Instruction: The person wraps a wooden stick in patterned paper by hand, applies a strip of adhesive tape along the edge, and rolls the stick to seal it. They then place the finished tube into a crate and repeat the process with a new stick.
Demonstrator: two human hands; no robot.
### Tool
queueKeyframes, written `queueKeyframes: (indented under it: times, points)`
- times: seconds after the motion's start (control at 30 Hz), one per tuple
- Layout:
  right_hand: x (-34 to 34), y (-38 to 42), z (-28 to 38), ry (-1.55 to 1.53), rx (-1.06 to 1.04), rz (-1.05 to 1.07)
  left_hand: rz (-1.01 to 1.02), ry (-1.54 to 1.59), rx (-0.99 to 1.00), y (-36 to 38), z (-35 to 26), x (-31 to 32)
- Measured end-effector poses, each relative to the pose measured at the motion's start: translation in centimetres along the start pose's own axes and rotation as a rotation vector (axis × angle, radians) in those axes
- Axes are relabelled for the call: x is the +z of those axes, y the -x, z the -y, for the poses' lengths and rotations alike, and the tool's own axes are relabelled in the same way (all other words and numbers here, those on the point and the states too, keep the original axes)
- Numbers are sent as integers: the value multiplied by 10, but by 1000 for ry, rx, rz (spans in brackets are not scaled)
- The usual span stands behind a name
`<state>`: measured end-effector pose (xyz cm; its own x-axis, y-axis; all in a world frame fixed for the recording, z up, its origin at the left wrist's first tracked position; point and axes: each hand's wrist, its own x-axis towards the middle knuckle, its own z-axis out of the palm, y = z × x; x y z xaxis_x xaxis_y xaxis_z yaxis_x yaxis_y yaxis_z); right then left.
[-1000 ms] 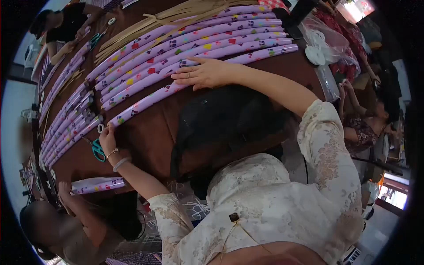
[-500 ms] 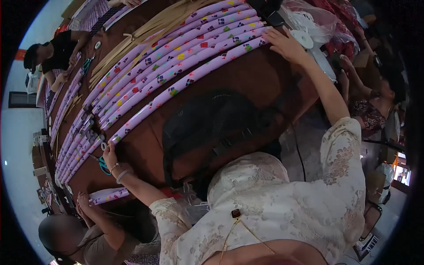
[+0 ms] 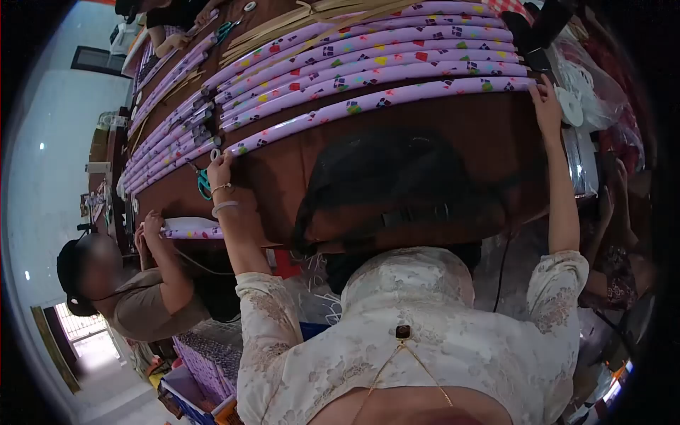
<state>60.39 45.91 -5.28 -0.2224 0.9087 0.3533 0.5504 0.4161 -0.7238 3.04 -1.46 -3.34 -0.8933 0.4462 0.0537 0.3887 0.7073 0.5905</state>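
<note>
A long lilac roll of wrapping paper [image 3: 354,108] with a colourful printed pattern lies across the table in front of me. My left hand [image 3: 220,170] has its fingers closed on the roll's left end. At the opposite end, the thumb and fingers of my right hand [image 3: 547,106] close around the tip. Beside my left fingers is a small white tape roll [image 3: 214,153], and teal-handled scissors [image 3: 204,184] lie just below it. More lilac rolls [image 3: 368,76] lie side by side beyond mine.
A black bag [image 3: 389,177] sits on the brown table [image 3: 273,166] close to my body. Brown paper strips [image 3: 283,32] lie over the far rolls. A white spool [image 3: 568,106] stands at the right. Co-workers sit left [image 3: 152,283], far left and right.
My view has turned, so the table sits differently in it. My right hand went from lying with fingers spread at the roll's end to gripping that end. My left hand keeps its hold.
</note>
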Motion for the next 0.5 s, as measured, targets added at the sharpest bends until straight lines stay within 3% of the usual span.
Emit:
queueKeyframes:
  times: [0.07, 0.17, 0.23, 0.27, 0.37, 0.43, 0.5]
  points:
    - [-9, 5, 18, -138, 139, 84, 38, 32, -42, -3, 1, 0]
    - [-12, 5, 27, -102, 123, -36, 63, 32, -90, -7, -9, -6]
    - [-9, -5, 19, -137, 6, -81, 46, 249, -23, -8, -20, -9]
    - [-7, -12, 15, -186, 42, -60, 5, 45, 5, -30, -10, -12]
    - [-1, -36, 25, -231, 30, -59, -56, 437, 77, -55, -39, -16]
    - [1, -51, 36, -51, -111, -38, -258, 333, 171, -55, -75, -13]
    - [20, -61, 32, 105, -191, 1, -355, -216, 118, -84, -68, 6]
